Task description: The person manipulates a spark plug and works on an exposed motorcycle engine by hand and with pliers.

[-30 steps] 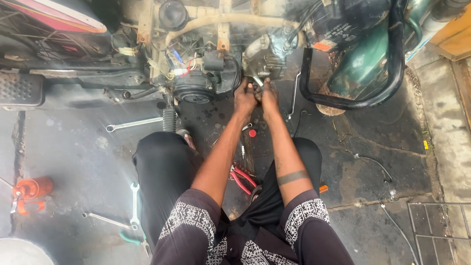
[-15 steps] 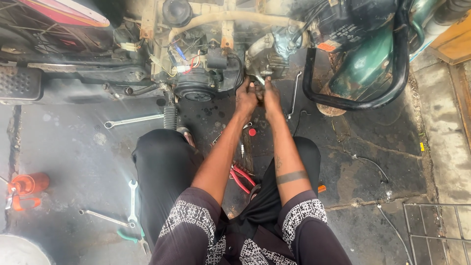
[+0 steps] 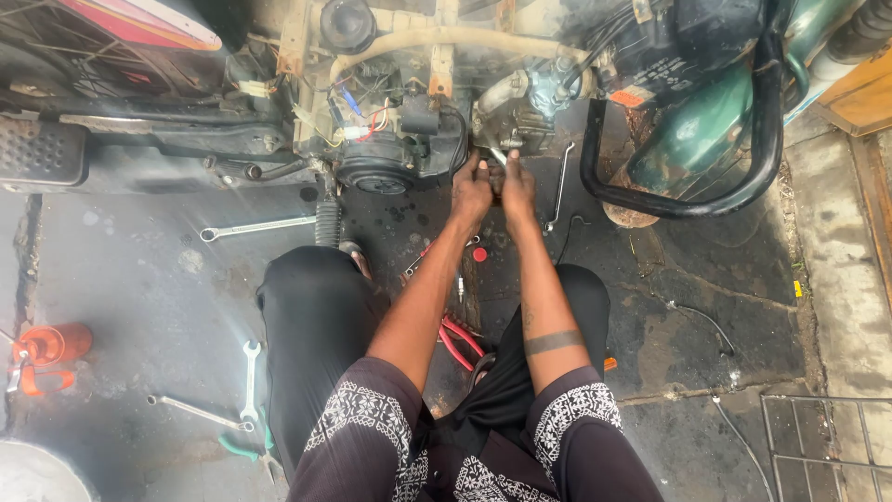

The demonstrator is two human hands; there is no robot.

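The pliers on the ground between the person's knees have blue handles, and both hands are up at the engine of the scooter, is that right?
Not quite: the pliers have red handles, not blue. The head view shows them lying on the ground between the knees. The rest holds: the left hand and the right hand are both up at the engine of the scooter.

view: head-worn camera, single
facing: steeply down and forward
near: wearer's knees and sleeves, bottom edge
far: motorcycle engine (image 3: 409, 158), top
range: arm's length to engine
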